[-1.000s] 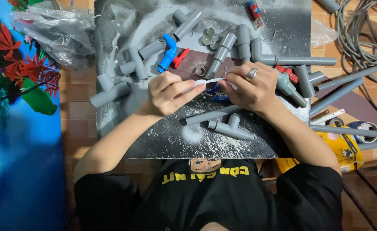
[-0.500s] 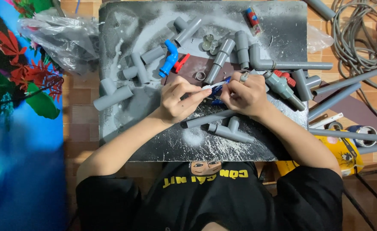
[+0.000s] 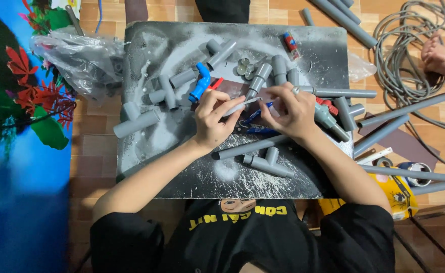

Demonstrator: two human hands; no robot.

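My left hand (image 3: 213, 120) pinches one end of a thin white strip of tape (image 3: 243, 105). My right hand (image 3: 289, 112), with a ring on one finger, grips the strip's other end; whatever else it holds is hidden by the fingers. Both hands hover over the middle of a dark, dust-covered board (image 3: 182, 172). Under the strip lies a blue-handled tool (image 3: 256, 121). A long grey pipe (image 3: 250, 147) and a grey tee fitting (image 3: 268, 163) lie just below my hands. A blue elbow fitting (image 3: 201, 82) sits up and to the left of my left hand.
Several grey pipe pieces and fittings (image 3: 167, 91) lie scattered over the board. A clear plastic bag (image 3: 78, 60) rests at its left, coiled grey cable (image 3: 409, 55) and long pipes (image 3: 409, 108) at the right. Another person's bare foot (image 3: 442, 59) is at the far right. A yellow can (image 3: 402, 194) stands lower right.
Both hands have drawn closer together over the board with the white strip still stretched between them. The view has shifted, showing more of the board's far edge.
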